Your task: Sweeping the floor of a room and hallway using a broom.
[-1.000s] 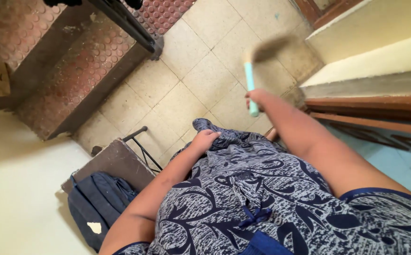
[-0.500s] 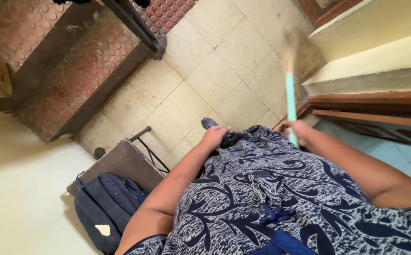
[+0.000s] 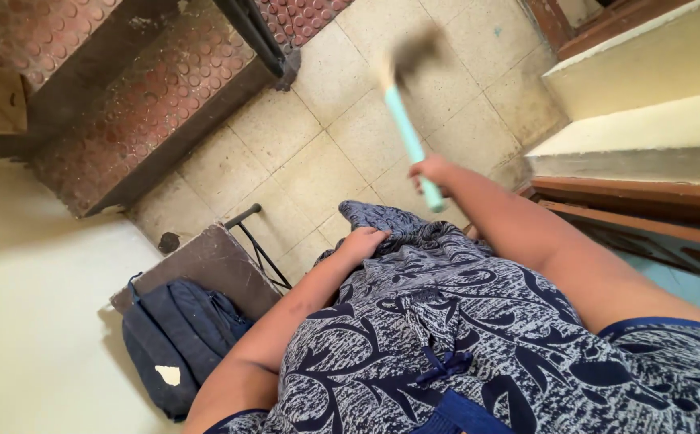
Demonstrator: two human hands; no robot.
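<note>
Our right hand [image 3: 430, 173] has its fingers wrapped tight round the lower part of a pale turquoise broom handle [image 3: 407, 133], whose butt end pokes out just below the fist. From the fingers the handle slants up and to the left over the cream floor tiles [image 3: 318, 173], ending in a brown brush head [image 3: 410, 50] that is blurred, so we cannot make out its bristles or whether it touches the floor.

Our left hand [image 3: 360, 242] has its fingers curled shut on a bunched fold of the blue and grey patterned dress [image 3: 446, 321], at the raised hem. It lies near the right hand but apart from it and from the broom.

Further out, red studded stair treads [image 3: 157, 96] rise at the upper left, with a dark railing post [image 3: 266, 44] meeting the floor beside them. At the lower left a dark blue backpack [image 3: 169, 341] leans against a brown board [image 3: 205, 269] with a black metal frame [image 3: 257, 245] next to it. Cream ledges with wooden trim [image 3: 639, 189] fill the right side. The dress hides our feet and the floor under us.
</note>
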